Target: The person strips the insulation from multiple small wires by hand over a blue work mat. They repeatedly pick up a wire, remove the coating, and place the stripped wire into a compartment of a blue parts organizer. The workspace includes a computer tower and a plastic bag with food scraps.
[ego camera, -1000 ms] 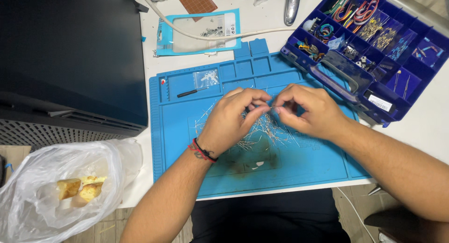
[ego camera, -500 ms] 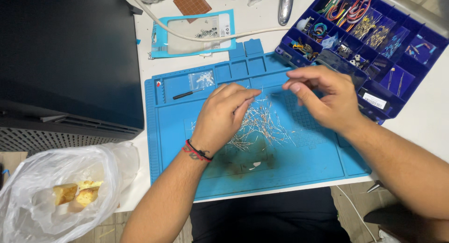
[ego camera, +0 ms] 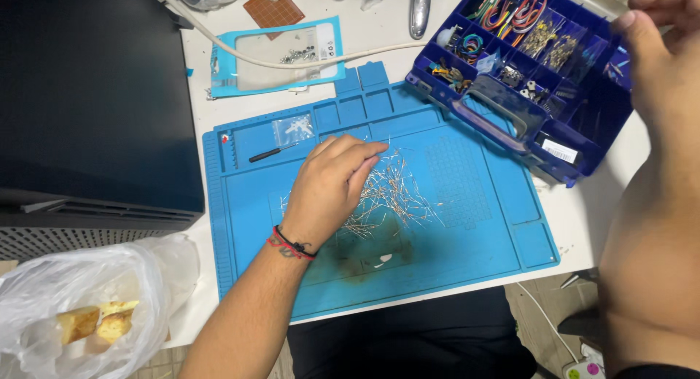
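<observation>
Fingertips of the left hand (ego camera: 324,189) rest on a loose heap of thin silvery wire-legged components (ego camera: 390,193) scattered across the middle of the blue silicone work mat (ego camera: 467,255); the fingers are gently curled and pressed together over the pile, and whether they actually pinch a piece cannot be told from this view. The right hand (ego camera: 660,51) is raised well apart, above the far corner of the dark blue compartmented plastic parts box (ego camera: 583,124), thumb and fingers drawn close as if nipping something very small, though nothing can be made out between them. Such components look nearly weightless, with springy legs that bend and tangle easily, so each is probably best lifted singly by one leg near the body rather than scooped. The box holds coloured wire loops and small parts in separate cells, and a white rectangular label (ego camera: 558,151) sits on its front wall beside the handle. A small clear zip bag (ego camera: 292,128) lies in an upper tray of the mat, with a slim black-handled tool (ego camera: 271,154) just below it. Beyond the mat lies a flat light-blue packet with a clear window (ego camera: 273,51), a white cable (ego camera: 292,62) crossing it. A clear plastic bag with yellowish pieces (ego camera: 87,313) sits at the near left.
</observation>
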